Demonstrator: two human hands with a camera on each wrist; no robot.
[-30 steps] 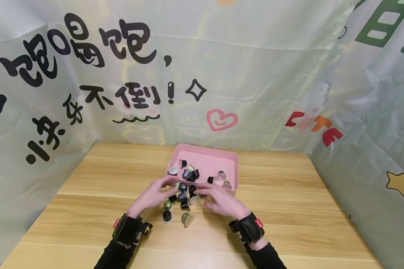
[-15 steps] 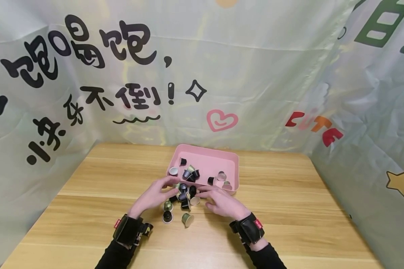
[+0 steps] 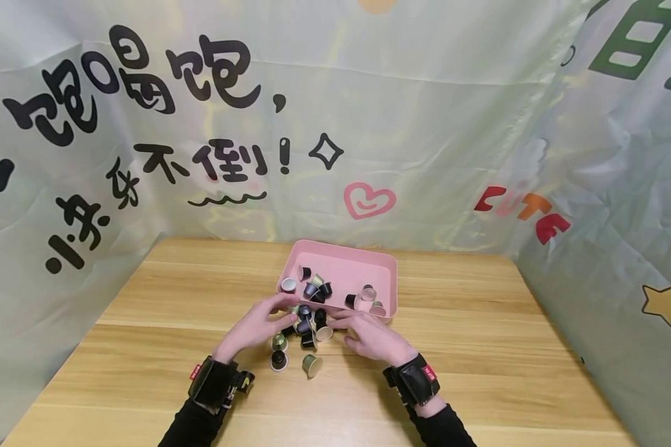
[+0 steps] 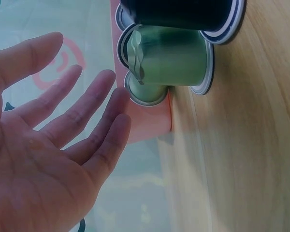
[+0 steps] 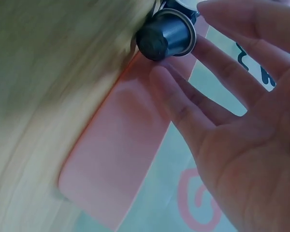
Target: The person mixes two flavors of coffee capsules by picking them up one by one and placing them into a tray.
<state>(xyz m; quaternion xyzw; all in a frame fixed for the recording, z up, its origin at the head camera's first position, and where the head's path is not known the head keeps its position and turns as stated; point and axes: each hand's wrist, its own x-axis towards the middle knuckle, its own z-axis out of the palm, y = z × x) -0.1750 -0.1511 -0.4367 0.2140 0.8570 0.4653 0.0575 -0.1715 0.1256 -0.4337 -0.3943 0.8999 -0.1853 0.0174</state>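
Note:
Coffee capsules lie heaped on the table against the near side of a pink tray. My left hand hovers at the heap's left, its fingers spread and slightly bent. In the left wrist view, a green capsule sits beyond the fingertips, with nothing in the palm. From the right, my right hand reaches to the heap with extended fingers. The right wrist view has a dark capsule at those fingers; whether they touch it I cannot tell. Some capsules are hidden behind the hands.
Inside the tray, one group of capsules lies at the left and another at the right. A green capsule and a black one lie nearer me on the wooden table. Printed cloth hangs behind.
My right hand has shifted slightly right, away from the heap's middle. The small black capsule at the tray's upper left has rocked a little. My left hand stays nearly still.

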